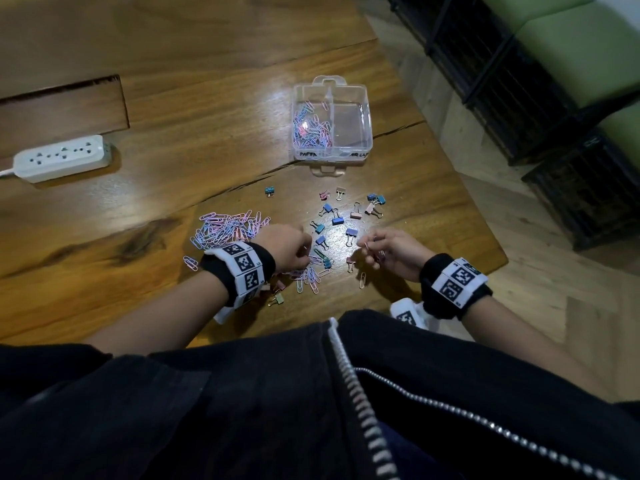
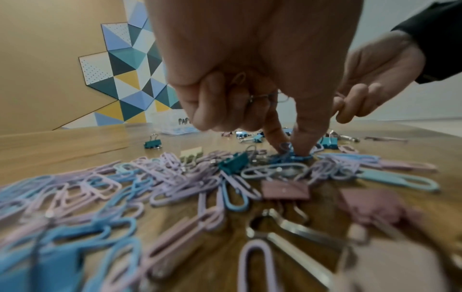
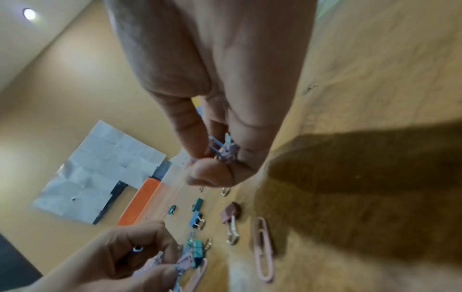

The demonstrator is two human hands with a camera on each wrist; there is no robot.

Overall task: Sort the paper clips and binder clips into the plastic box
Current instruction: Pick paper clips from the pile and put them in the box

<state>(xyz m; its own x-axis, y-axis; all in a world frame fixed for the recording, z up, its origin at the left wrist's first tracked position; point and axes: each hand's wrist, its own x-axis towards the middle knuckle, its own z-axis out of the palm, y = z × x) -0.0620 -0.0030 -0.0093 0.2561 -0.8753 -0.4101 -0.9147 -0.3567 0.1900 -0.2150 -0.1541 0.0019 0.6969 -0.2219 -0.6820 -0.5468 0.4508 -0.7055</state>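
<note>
A clear two-compartment plastic box (image 1: 367, 133) stands at the table's far side, with pastel paper clips (image 1: 311, 128) in its left compartment. A big pile of paper clips (image 1: 228, 227) lies left of my left hand (image 1: 307, 252). Coloured binder clips (image 1: 336, 220) are scattered between the hands and the box. In the left wrist view my left hand (image 2: 292, 151) pinches paper clips from a small mixed heap (image 2: 250, 170) and keeps more in its curled fingers. My right hand (image 1: 369, 247) hovers above the table and pinches a small bunch of paper clips (image 3: 225, 150).
A white power strip (image 1: 59, 157) lies at the far left of the wooden table (image 1: 173, 98). The table's right edge runs close past the right hand, with floor and dark cabinets (image 1: 554, 116) beyond. A single pink paper clip (image 3: 262, 249) and a pink binder clip (image 3: 230, 213) lie under the right hand.
</note>
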